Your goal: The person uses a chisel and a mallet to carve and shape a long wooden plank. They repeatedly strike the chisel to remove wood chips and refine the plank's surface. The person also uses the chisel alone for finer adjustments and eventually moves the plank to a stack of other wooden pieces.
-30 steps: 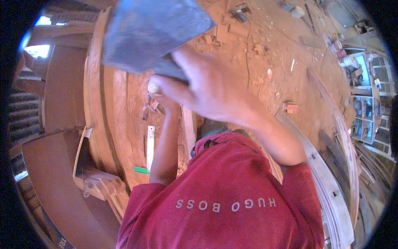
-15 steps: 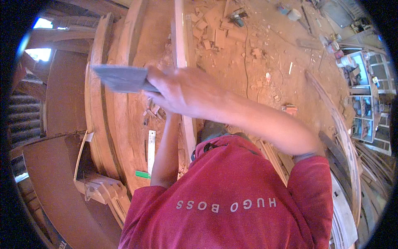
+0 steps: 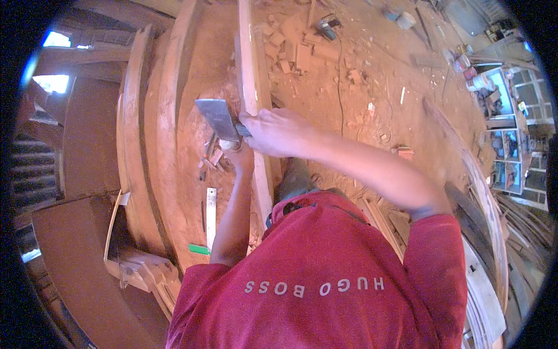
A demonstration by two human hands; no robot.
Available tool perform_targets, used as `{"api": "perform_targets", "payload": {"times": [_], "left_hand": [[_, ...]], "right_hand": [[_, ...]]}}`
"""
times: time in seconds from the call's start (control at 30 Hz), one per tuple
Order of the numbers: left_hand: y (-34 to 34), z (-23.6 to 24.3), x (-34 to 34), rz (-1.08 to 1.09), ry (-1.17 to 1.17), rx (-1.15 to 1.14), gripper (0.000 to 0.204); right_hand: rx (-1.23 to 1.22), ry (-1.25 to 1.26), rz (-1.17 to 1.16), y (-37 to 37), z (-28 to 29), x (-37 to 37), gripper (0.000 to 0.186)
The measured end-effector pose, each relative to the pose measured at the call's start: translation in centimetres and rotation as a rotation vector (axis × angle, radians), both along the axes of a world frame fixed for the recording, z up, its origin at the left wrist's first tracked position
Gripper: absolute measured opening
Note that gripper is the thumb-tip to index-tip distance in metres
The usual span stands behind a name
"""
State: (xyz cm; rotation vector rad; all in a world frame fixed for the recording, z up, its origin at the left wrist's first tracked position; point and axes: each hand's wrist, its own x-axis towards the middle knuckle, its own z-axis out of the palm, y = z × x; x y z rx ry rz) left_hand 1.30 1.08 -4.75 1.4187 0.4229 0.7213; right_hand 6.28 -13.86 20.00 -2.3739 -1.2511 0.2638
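My right hand is closed round the short handle of a broad, flat grey metal tool. Its wide end points away to the left. Just below the tool is my left hand, at the left side of a long pale timber. A pale rounded end shows at the left hand, close under the metal; the rest of what it grips is hidden. The left fingers are mostly covered by the tool and the right hand.
A try square with a green stock lies on the ground to the left, near wood scraps. Long timbers stand farther left. More offcuts and a cable lie ahead. A shelf unit stands at the right.
My right hand has brought the metal tool from the far left down and rightward, close above my left hand. The left hand stays by the timber. The view has shifted slightly.
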Motion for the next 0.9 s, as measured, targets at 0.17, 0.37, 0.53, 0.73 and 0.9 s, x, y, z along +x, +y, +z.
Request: {"api": "perform_targets", "payload": {"times": [0.17, 0.37, 0.53, 0.73, 0.9], "left_hand": [[0.2, 0.3, -1.8, -0.010, 0.020, 0.032, 0.043], [-0.6, 0.0, -1.3, -0.030, 0.155, 0.130, 0.040], [2.9, -7.9, -1.4, -0.064, 0.022, -0.103, 0.039], [0.5, 0.2, -0.2, 0.007, 0.016, 0.208, 0.025], [9.3, -1.1, -0.9, 0.427, 0.390, 0.034, 0.026]], "right_hand": [[0.264, 0.039, -0.034, 0.6, 1.9, -1.6, 0.031], [-0.020, -0.100, -0.051, -1.5, -2.7, -1.2, 0.032], [0.158, 0.137, -0.073, 0.2, 0.3, -2.5, 0.034], [-0.019, 0.209, -0.145, -1.7, -3.5, -0.7, 0.035], [0.206, 0.385, -0.330, -4.6, -5.3, -2.5, 0.043]]}}
